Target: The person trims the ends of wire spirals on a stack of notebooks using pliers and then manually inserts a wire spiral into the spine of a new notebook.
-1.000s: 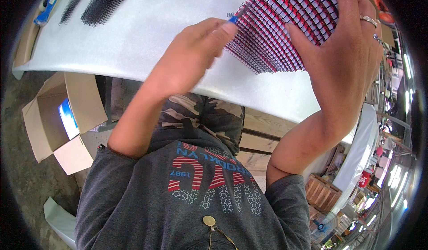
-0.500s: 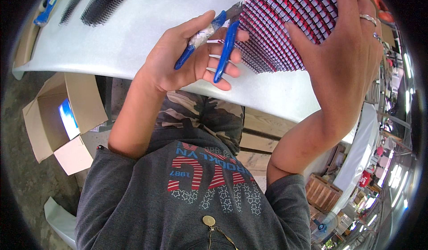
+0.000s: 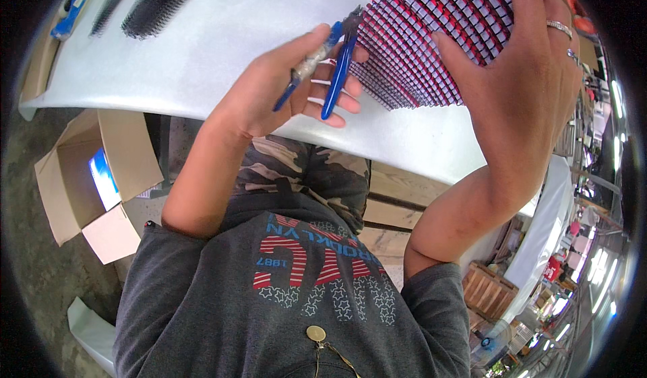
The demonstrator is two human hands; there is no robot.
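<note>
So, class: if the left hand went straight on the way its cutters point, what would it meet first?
Probably the red-and-black mesh: the tips of the blue-handled cutters in the left hand appear right at its left edge, though depth there is unclear.

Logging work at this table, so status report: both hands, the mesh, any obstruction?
Left hand holding blue-handled pliers, handles spread. Right hand gripping red-and-black mesh. Plier tips at mesh's left edge, nothing visible between.
</note>
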